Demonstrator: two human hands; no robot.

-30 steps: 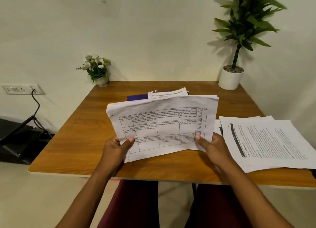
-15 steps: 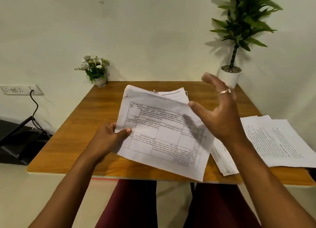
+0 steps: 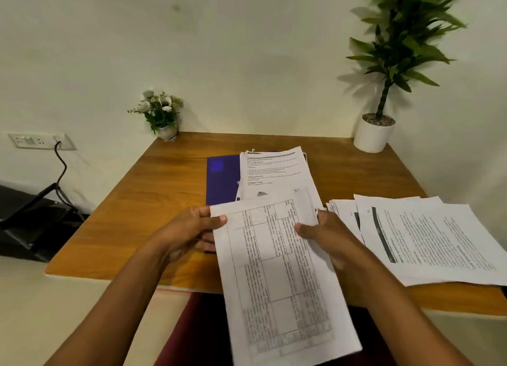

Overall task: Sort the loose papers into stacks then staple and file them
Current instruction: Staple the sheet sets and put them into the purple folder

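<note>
Papers come first: a sheaf of white sheets point(image 3: 282, 269) printed with a ruled table is held up off the brown wooden tabletop point(image 3: 131, 217) at about 6 o'clock. It is turned lengthwise, so its near end sags past the table's edge toward the person's lap. The left hand point(image 3: 189, 231) pinches the sheaf's left edge close to the far corner, thumb on top and fingers underneath. The right hand point(image 3: 326, 234) grips the opposite edge the same way. The hands are thus apart, each clamped on one side of the bundle. To me that looks like a hold for squaring the edges, or for reading the top page before deciding where it goes.

At 12 o'clock lies a flat dark blue folder point(image 3: 220, 179) with a white printed stack point(image 3: 274, 170) resting partly on it; I take that for the filing spot. At 3 o'clock a slightly fanned pile of white text pages point(image 3: 428, 236) sits within easy reach of the right hand, probably already sorted. I cannot tell whether the sheaf's far end touches the 12 o'clock stack.

I see no stapler, so stapling seems not yet begun. A small pot of white flowers point(image 3: 162, 113) at 11 o'clock and a tall green plant in a white pot point(image 3: 374, 135) at 1 o'clock stand back against the wall, out of the working area.
</note>
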